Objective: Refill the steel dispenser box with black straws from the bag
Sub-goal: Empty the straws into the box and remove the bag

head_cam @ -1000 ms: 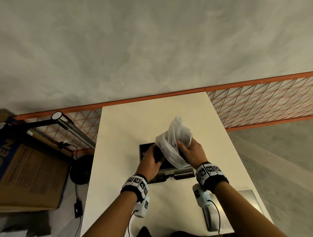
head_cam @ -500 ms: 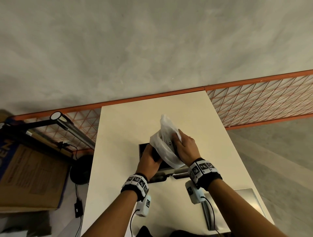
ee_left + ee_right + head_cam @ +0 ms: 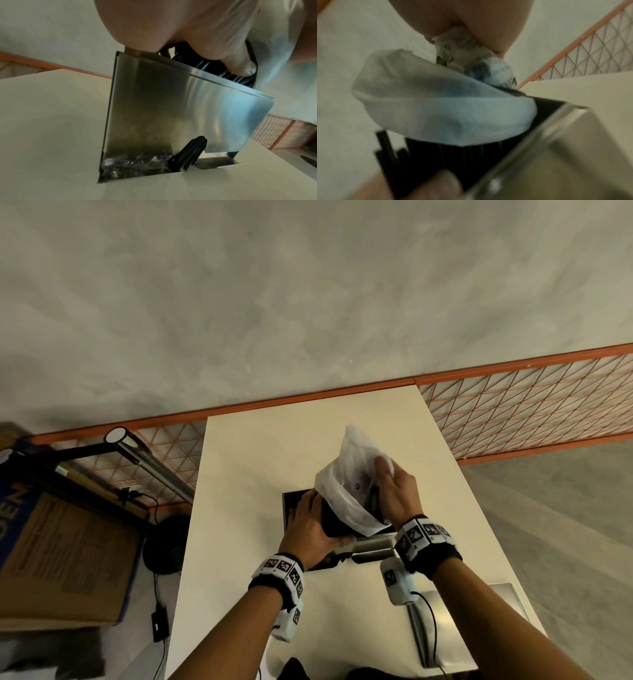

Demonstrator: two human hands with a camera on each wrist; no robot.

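The steel dispenser box (image 3: 292, 506) stands open-topped on the white table (image 3: 260, 460). Above it, my left hand (image 3: 313, 525) grips a bundle of black straws (image 3: 331, 520) that sticks out of the white plastic bag (image 3: 346, 491). My right hand (image 3: 397, 494) holds the bag higher up, its fingers (image 3: 383, 469) pressed into the plastic. In the left wrist view the straws (image 3: 212, 67) sit just over the box's brushed front (image 3: 180, 108). The right wrist view has the bag (image 3: 440, 108) draped over the straws (image 3: 436, 155), with the box rim (image 3: 565, 142) beside them.
A flat steel sheet (image 3: 459, 625) lies on the table near my right forearm. A black lever (image 3: 190, 152) sits at the box's base. An orange mesh fence (image 3: 513, 412) runs behind the table. On the left are a cardboard box (image 3: 58, 556) and a lamp (image 3: 147, 460).
The bag swung left and back right. My right hand has moved its grip higher on the bag, and more of the black bundle shows at my left hand.
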